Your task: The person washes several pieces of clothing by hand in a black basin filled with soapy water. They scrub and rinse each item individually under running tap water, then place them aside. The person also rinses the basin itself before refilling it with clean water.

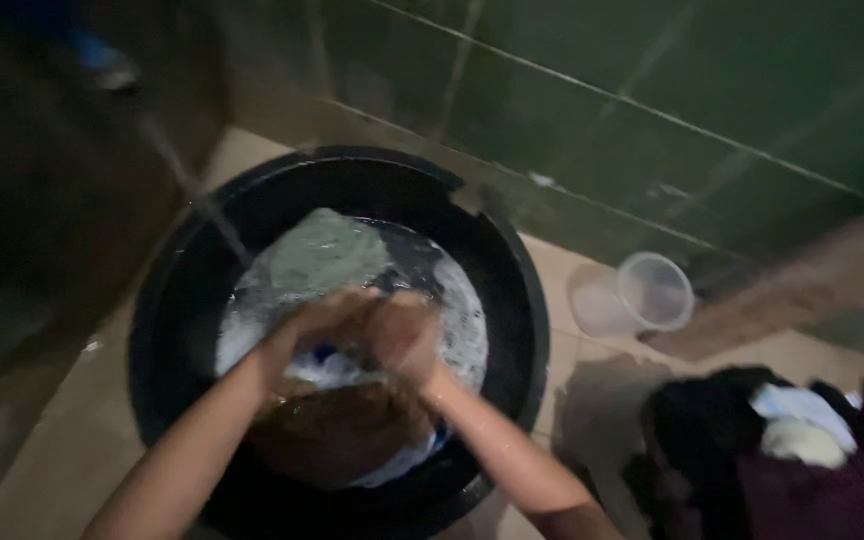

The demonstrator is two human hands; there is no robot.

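While water streams from the tap (102, 60) at far left into our black basin (522, 300), our left hand (317, 320) and right hand (407, 335) press together, pinching wet cloth (337, 420) that trails toward us, equally close to both. Plastic cup (655, 290) and laundry pile (772, 440) sit right.

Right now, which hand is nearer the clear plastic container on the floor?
Right. The right hand is in the black basin, on the side toward the clear plastic container; the left hand presses against it on the far side.
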